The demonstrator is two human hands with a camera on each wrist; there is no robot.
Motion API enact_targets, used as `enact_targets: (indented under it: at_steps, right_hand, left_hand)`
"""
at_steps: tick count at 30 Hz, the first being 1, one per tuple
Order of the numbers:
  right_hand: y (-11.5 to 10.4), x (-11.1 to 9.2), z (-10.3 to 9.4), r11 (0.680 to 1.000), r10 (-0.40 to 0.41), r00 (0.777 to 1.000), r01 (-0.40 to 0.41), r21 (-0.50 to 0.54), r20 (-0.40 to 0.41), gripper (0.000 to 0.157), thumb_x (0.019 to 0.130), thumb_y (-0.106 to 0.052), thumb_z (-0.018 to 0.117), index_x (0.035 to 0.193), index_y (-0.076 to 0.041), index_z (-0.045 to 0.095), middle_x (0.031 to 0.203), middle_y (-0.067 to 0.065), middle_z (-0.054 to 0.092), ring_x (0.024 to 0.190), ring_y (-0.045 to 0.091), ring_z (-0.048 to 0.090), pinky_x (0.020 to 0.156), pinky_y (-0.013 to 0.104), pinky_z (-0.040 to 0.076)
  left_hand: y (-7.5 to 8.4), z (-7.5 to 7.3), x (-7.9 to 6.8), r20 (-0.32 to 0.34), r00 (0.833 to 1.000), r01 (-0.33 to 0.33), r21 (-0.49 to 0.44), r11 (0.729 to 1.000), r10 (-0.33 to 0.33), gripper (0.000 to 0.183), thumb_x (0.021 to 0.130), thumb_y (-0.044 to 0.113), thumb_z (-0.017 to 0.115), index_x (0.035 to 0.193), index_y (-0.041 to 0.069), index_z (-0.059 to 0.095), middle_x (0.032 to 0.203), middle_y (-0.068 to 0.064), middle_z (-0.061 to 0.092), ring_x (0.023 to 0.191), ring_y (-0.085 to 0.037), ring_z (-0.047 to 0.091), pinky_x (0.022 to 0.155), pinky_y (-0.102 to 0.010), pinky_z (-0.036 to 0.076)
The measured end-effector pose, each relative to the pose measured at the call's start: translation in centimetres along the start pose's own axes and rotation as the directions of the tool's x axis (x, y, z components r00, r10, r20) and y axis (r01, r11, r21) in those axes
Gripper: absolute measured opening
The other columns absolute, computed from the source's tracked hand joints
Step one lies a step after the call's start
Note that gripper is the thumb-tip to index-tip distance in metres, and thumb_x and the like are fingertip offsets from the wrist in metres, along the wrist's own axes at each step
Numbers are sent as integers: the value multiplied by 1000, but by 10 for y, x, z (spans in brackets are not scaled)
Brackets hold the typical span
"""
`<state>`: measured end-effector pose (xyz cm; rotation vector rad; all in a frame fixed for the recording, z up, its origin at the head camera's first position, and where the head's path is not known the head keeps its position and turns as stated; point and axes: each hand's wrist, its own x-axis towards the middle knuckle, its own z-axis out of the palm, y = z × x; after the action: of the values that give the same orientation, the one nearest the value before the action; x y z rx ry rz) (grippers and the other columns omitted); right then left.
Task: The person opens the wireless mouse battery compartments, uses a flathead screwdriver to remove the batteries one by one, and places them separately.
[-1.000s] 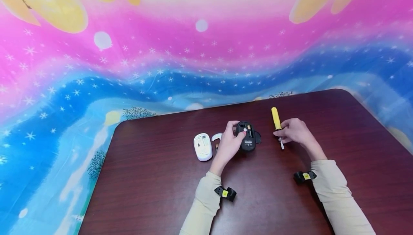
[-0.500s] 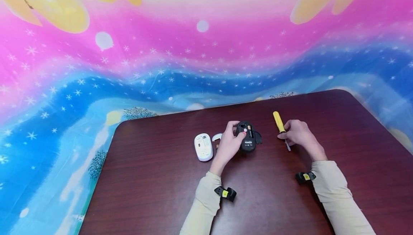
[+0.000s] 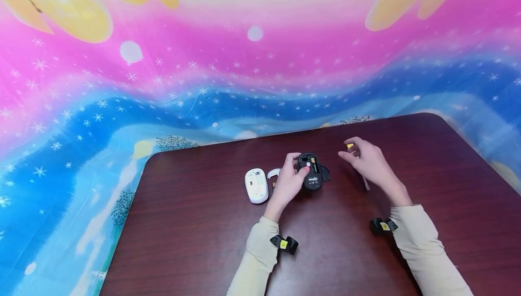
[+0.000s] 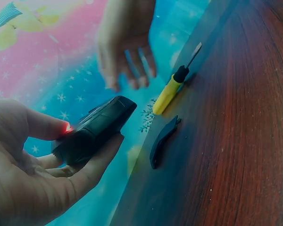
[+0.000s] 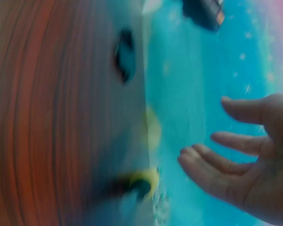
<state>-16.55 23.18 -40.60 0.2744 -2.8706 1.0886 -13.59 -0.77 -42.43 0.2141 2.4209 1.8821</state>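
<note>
My left hand (image 3: pixel 285 185) grips a black computer mouse (image 3: pixel 313 181) with its underside turned up. A battery (image 3: pixel 313 162) shows in the mouse's uncovered compartment. In the left wrist view, red light glows at the thumb tip beside the mouse (image 4: pixel 96 127). My right hand (image 3: pixel 372 162) is raised over a yellow-handled screwdriver (image 4: pixel 169 94), fingers spread and holding nothing in the right wrist view. The screwdriver lies on the table, largely hidden beneath that hand in the head view. Just right of the mouse lies its black battery cover (image 4: pixel 164 141).
On the brown table (image 3: pixel 195 241), a white mouse (image 3: pixel 257 186) lies underside up to the left. A white cover (image 3: pixel 273 173) and a battery (image 3: pixel 274 185), partly hidden by my left hand, lie beside it. A printed cloth (image 3: pixel 228 74) hangs behind the table.
My right hand has laid the screwdriver down, let go of it and risen slightly over it, its fingers now apart. The left hand and black mouse have stayed in place.
</note>
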Motion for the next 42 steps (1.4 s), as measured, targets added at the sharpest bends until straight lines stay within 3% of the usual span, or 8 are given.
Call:
enact_targets:
  at_steps: [3, 7, 12, 17, 24, 37, 42]
  right_hand:
    - [-14, -1, 6, 995, -55, 998, 54, 86, 14, 43, 104, -26, 65, 136, 2, 57, 117, 25, 68, 104, 41, 69, 88, 56, 54]
    - [-26, -2, 17, 975, -92, 995, 82, 206, 39, 40, 104, -19, 65, 138, 0, 57, 119, 24, 68, 102, 37, 71, 83, 50, 59]
    - [-33, -3, 27, 922, -111, 990, 70, 381, 85, 38, 104, -10, 63, 140, 0, 56, 124, 27, 65, 102, 38, 72, 80, 42, 61]
    - [-33, -4, 34, 876, -122, 982, 37, 482, 147, 38, 104, -3, 59, 142, 3, 54, 130, 30, 62, 106, 40, 71, 80, 41, 61]
    - [-36, -4, 38, 867, -112, 980, 15, 498, 166, 38, 103, 0, 59, 140, 4, 56, 132, 31, 61, 105, 39, 71, 78, 37, 61]
    - [-35, -4, 42, 872, -107, 979, 7, 490, 175, 33, 101, 1, 60, 135, 3, 59, 132, 29, 61, 104, 37, 72, 77, 37, 62]
    - [-33, -3, 44, 860, -113, 973, -5, 510, 200, 34, 100, 2, 61, 133, 3, 57, 131, 29, 60, 102, 34, 72, 78, 38, 62]
  left_hand:
    - [1, -1, 0, -1, 1000, 14, -12, 1000, -14, 38, 102, 9, 62, 139, 4, 52, 119, -14, 67, 90, -15, 66, 70, -27, 53]
    - [1, -1, 0, -4, 999, 33, -29, 999, -33, 39, 102, 10, 62, 139, 6, 54, 114, -11, 66, 84, -13, 64, 59, -27, 52]
    - [2, -1, 1, -14, 998, 53, -64, 997, -54, 40, 101, 9, 62, 139, 5, 53, 115, -12, 65, 82, -13, 64, 58, -27, 52]
    - [1, -1, 1, -37, 998, 51, -91, 995, -55, 39, 100, 8, 62, 138, 4, 54, 119, -13, 64, 84, -14, 65, 60, -31, 54]
    - [3, -2, 1, -43, 998, 49, -107, 993, -54, 39, 100, 8, 61, 138, 4, 54, 121, -12, 64, 87, -15, 66, 65, -38, 58]
    - [3, -3, 1, -50, 997, 52, -99, 994, -57, 39, 99, 9, 63, 137, 4, 55, 118, -11, 64, 84, -14, 65, 61, -29, 54]
    - [1, -4, 1, -63, 998, 21, -36, 999, -23, 38, 98, 7, 64, 135, 3, 57, 117, -12, 66, 92, -17, 66, 76, -29, 54]
